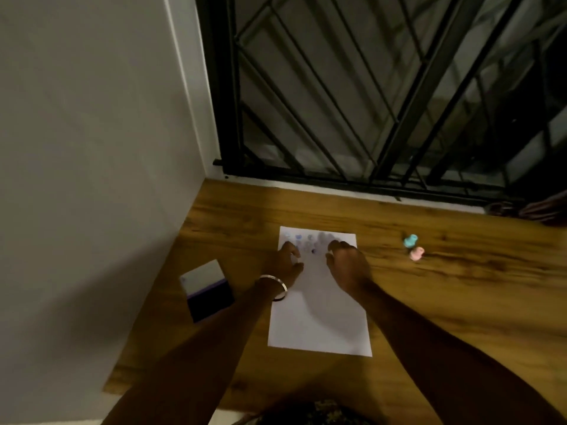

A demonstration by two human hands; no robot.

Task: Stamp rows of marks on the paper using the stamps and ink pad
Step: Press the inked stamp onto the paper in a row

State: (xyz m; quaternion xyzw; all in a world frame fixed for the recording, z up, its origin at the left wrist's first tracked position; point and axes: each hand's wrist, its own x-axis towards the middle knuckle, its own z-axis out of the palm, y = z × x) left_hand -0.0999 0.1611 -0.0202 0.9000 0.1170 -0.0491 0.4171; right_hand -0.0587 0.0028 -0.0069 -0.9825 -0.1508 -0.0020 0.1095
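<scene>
Now both hands sit on the paper [319, 317] near faint stamped marks [302, 240]: left hand [287, 265] curled, right hand [346, 268] bunched, contents unclear. Ink pad [210, 291] left, stamps [413, 246] right.

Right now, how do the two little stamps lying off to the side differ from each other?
The teal stamp is blue-green, while the pink stamp is pale pink. The teal stamp sits farther from the person, toward the window; the pink stamp sits nearer. Both lie on the wooden table, right of the paper, close together and untouched by either hand.
</scene>
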